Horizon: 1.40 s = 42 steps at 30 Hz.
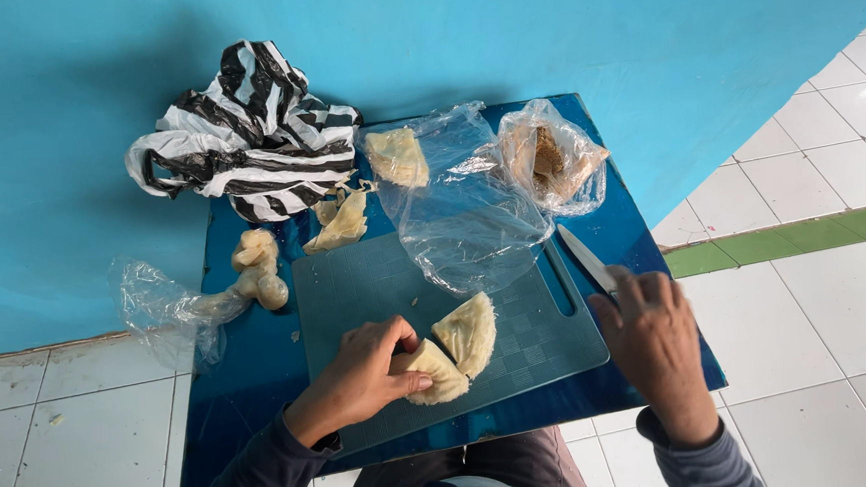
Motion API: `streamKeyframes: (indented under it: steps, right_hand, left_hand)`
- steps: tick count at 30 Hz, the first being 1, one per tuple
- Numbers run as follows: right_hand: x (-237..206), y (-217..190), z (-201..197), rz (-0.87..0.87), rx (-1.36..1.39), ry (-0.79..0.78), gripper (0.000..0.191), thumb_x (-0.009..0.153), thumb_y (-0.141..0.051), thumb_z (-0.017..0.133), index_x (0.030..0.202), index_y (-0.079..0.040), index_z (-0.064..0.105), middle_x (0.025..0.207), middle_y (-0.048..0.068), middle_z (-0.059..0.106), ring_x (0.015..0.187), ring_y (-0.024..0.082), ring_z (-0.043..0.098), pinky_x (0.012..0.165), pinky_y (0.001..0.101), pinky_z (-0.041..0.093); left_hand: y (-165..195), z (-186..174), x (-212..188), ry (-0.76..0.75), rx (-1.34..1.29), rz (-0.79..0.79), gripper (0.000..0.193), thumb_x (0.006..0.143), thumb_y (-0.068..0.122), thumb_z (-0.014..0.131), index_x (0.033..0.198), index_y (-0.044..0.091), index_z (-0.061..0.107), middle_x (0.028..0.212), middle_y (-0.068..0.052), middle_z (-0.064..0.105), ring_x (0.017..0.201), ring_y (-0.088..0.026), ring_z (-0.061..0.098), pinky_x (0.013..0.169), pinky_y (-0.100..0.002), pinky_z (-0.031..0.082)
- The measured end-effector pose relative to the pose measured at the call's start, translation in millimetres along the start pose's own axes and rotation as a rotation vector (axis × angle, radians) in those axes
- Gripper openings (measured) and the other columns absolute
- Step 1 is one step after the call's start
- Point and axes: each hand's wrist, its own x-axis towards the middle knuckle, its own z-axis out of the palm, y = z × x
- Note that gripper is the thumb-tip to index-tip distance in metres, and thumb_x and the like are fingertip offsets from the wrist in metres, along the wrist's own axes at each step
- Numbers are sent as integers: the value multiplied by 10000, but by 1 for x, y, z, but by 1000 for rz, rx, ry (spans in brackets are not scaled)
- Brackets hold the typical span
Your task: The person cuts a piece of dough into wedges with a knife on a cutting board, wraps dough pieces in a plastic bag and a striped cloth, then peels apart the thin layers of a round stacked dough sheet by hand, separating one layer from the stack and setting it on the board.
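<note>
Pale, cream-yellow and rough-textured: two wedge-shaped pieces of tripe-like food lie near the front edge of a grey-green cutting board [376,287], on a glossy blue worktop [251,385] set against a turquoise wall.

Far left: a crumpled clear plastic bag [156,306] hangs over the worktop edge, with a knotted pale lump [259,269] at its mouth. Behind it, a black-and-white striped plastic bag [246,130] rests against the wall.

Left hand [366,373]: fingers curled down over the nearer piece [441,378], thumb along its side, pressing it to the board. The second piece [468,332] sits just beside it, touching or nearly so, fringed edge up.

Middle, behind the board: small pale scraps [342,224], another pale chunk [398,155], and a loose clear bag [467,221] spreading over the board's far corner.

Right: a second clear bag [553,156] holding a brownish, honeycombed piece. A knife blade [584,254] points away towards it, lying past the board's right edge.

Right hand [654,335]: seen from the back, fingers closed about the knife handle, which the hand hides. It is well apart from the pieces. White floor tiles lie beyond.
</note>
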Motion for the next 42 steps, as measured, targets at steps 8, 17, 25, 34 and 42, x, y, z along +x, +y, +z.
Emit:
streamKeyframes:
  steps: [8,17,25,34,42]
  right_hand:
    - [20,-88,9,-435,598,-417,384,930,-84,653,1307,-14,639,1147,153,641,1052,316,578,922,419,492]
    - [59,-110,22,-501,219,-708,398,896,-161,605,1273,-38,583,1216,127,473,1129,300,431,975,447,377]
    - [58,-109,10,-462,193,-717,231,866,-253,645,1035,-113,571,1059,79,519,1105,254,419,934,429,311]
    - [31,-90,-32,-317,809,-695,315,879,-211,769,1127,-99,611,998,41,709,900,198,680,912,375,432]
    - [8,-114,-36,-324,842,-456,368,834,-132,828,1156,-46,672,1043,85,718,961,230,692,848,399,498]
  left_hand:
    - [-6,-8,-17,36,-539,63,544,849,245,814,1285,45,558,1130,-95,717,1045,-161,715,854,-312,590]
    - [-34,-6,-17,234,-576,-112,508,865,345,768,1238,23,646,1104,-110,755,973,-169,736,817,-304,604]
    - [-40,11,-12,282,-661,-91,529,891,342,739,1297,26,612,1181,-133,721,1045,-180,716,853,-321,604]
    - [-9,29,-17,415,-771,41,494,942,215,699,1370,4,570,1208,-128,719,1075,-173,717,874,-301,619]
    - [11,54,-21,333,-974,214,400,998,39,554,1392,-28,544,1276,-134,687,1152,-159,691,980,-296,588]
